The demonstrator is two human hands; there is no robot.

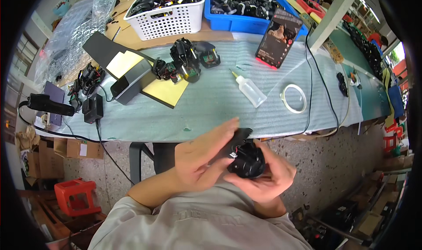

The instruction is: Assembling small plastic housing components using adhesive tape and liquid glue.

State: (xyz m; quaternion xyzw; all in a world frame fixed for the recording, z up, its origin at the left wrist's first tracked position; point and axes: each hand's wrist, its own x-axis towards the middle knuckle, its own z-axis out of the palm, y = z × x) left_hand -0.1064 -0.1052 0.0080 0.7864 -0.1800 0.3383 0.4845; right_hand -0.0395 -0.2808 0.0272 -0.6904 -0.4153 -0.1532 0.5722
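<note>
In front of my chest, both hands are at a black plastic device, its kind not clear, with a rounded body and small wires showing at its open side. My right hand (274, 175) wraps round the rounded black body (247, 164) from the right. My left hand (202, 155), fingers stretched up and thumb below, grips a flatter black shell piece (239, 138) against the body's upper left side. The left palm and fingers partly hide that piece, so whether the two parts are joined cannot be told.
Beyond lie a squeeze bottle (252, 92), a white tape roll (293, 99), an upright phone (280, 39) and similar opened black devices (187, 59). A white basket (167, 25) and a blue bin (239, 23) full of black parts stand behind. Cables cross the table's right side.
</note>
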